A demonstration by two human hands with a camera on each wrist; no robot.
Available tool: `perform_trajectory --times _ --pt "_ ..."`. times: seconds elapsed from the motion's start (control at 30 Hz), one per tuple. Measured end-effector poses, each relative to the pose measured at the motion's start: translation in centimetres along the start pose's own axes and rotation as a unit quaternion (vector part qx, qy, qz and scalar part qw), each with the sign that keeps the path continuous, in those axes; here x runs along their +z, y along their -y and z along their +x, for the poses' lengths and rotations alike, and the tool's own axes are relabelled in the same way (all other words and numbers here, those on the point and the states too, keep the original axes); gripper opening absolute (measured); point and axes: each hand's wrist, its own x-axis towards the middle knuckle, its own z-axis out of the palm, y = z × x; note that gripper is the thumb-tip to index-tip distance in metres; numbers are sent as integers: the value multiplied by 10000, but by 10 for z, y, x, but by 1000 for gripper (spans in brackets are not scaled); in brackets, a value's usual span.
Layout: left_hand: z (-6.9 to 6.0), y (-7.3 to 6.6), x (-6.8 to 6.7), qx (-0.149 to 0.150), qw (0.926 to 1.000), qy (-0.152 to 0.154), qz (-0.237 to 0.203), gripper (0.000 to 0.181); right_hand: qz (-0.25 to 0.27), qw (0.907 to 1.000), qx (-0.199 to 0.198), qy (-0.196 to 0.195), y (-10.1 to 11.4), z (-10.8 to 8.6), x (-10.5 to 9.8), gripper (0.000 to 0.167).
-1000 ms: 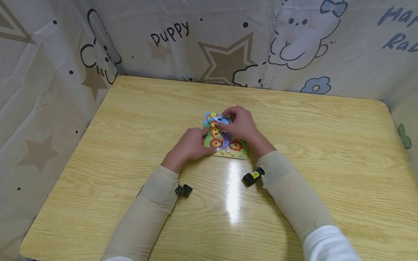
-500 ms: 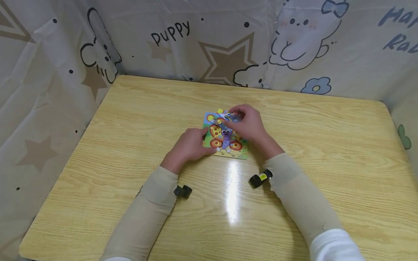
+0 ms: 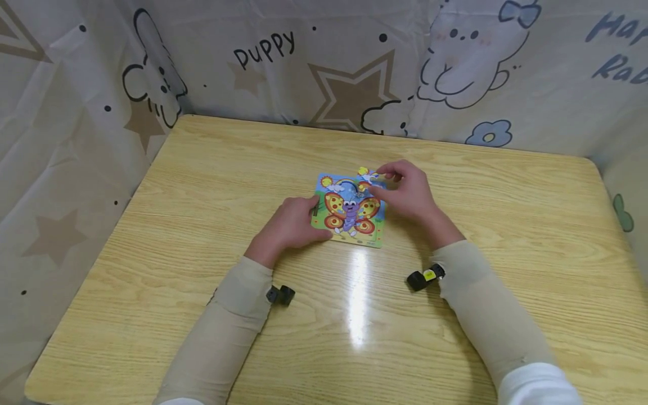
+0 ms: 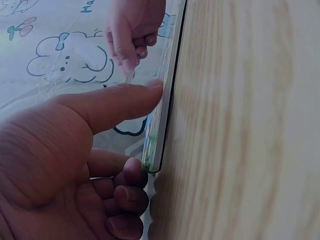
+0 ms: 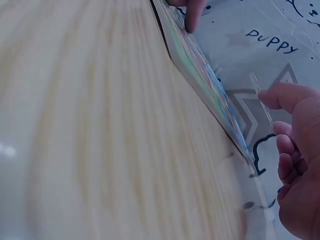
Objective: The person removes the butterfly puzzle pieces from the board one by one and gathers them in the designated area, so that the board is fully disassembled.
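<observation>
A square jigsaw puzzle board (image 3: 376, 232) printed with a colourful butterfly lies flat on the wooden table. At its left side my left hand (image 3: 295, 223) holds the board, thumb on the front edge and fingers at the left edge. My right hand (image 3: 412, 191) pinches a thin flat puzzle piece (image 3: 363, 171) showing a yellow sun and white cloud, over the board's upper right corner. In the right wrist view the puzzle piece (image 5: 263, 102) appears edge-on between thumb and fingers, raised above the board surface (image 5: 205, 75). My right fingertips cover part of the piece.
The wooden table (image 3: 202, 185) spreads around the board, with a bright light reflection (image 3: 358, 304) in front of it. A patterned cloth curtain (image 3: 283, 84) hangs along the back and both sides. Each wrist carries a small black camera (image 3: 425, 277).
My right hand has moved right with the puzzle piece, from over the board's upper middle to its upper right corner, uncovering the printed sun and rainbow. The left hand stays nearly still.
</observation>
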Motion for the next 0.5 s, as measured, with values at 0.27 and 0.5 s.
perform_trajectory --times 0.27,0.5 --pt "0 2 1 -8 10000 -17 -81 93 -201 9998 75 36 -11 -5 -14 38" --pt "-2 1 0 -93 9998 -51 -164 94 -297 9995 112 38 -22 -10 -25 38"
